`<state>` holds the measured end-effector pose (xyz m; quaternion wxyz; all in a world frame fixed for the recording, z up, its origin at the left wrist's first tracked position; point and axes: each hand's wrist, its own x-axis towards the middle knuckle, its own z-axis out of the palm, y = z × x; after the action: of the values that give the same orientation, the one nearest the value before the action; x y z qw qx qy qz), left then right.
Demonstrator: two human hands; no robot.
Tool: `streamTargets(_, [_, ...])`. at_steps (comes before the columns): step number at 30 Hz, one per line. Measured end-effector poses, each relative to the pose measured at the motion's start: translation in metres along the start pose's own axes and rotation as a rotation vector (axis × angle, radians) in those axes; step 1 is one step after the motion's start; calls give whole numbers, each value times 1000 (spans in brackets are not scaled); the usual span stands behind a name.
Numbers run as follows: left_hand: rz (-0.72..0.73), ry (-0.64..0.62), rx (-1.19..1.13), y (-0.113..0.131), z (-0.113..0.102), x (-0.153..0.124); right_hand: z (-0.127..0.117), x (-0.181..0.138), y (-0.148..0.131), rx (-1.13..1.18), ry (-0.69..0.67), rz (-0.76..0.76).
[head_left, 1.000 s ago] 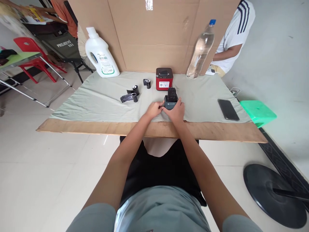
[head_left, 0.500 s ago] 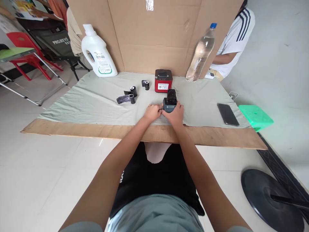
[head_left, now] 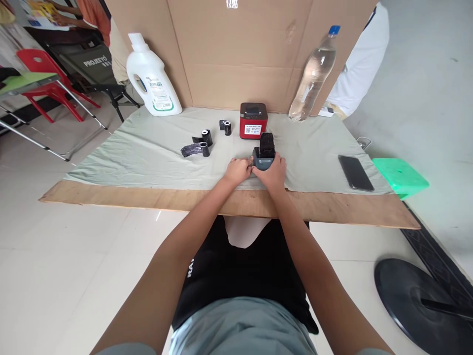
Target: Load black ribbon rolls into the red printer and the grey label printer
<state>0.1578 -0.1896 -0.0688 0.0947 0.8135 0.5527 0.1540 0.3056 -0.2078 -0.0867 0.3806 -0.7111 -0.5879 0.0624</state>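
Observation:
My right hand [head_left: 275, 172] is wrapped round the right side and near edge of a small dark grey printer [head_left: 263, 164] on the cloth. A wide black strip [head_left: 267, 144] stands up from the printer's far side. Against the printer's left side is my left hand [head_left: 238, 170], closed, with its fingertips at the casing; their exact grip is partly hidden. Just behind stands a red and black boxy printer [head_left: 253, 121] with a white label. To the left lie black rolls [head_left: 204, 149] with short loose tails, one tail streaked with white.
A white detergent jug [head_left: 153, 81] and a water bottle [head_left: 314, 76] stand against a cardboard panel [head_left: 236, 81]. A phone [head_left: 355, 172] lies at the right. A green stool [head_left: 401, 176] is beyond the table's right edge. Other people sit behind the panel at both sides.
The whole view has shifted slightly, so things appear a little further right and higher. Both hands stay at the small grey printer, with no clear change in grip.

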Motion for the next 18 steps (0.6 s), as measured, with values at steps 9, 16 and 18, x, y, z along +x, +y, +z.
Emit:
streamTargets(9, [17,16,119,4,8,-3,-2,0,1,33,2,5])
streamTargets(16, [48,13,138,5,7,-9,-7,-2,-2,32,-18,16])
streamTargets(18, [31,9,136,5,5,-10,-7,-2,-3,24,-19,25])
